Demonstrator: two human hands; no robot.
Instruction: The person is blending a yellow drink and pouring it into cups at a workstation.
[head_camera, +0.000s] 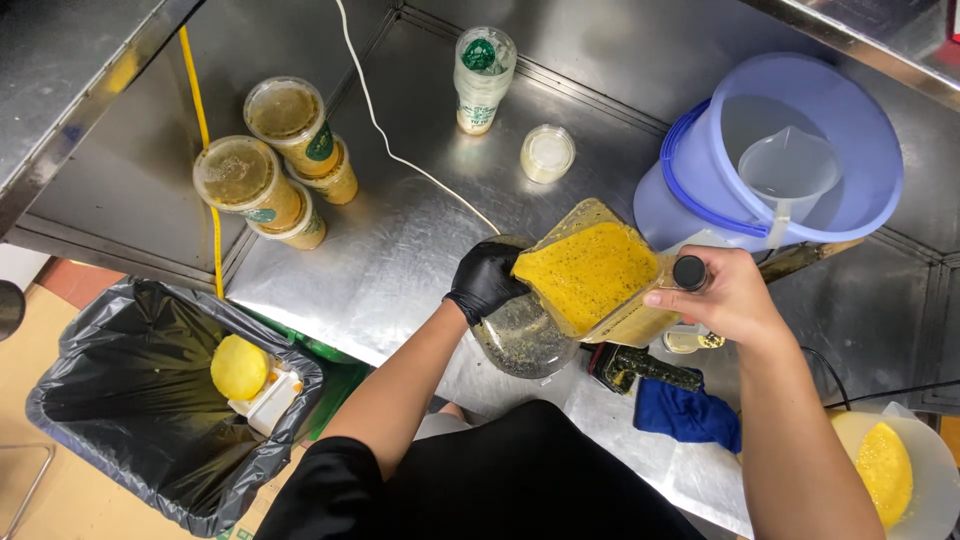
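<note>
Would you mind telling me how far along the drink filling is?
Done: four filled cups stand stacked at the left. In hand: the right hand tilts the blender jug of yellow puree over a bowl held by the gloved left hand. Left: the jug still looks nearly full.

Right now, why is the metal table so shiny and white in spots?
In the head view, overhead light bounces off the steel table, making pale glare patches near the small lidded cup; the edges bend from the wide lens; the gloved left hand and blender jug stay sharp.
</note>
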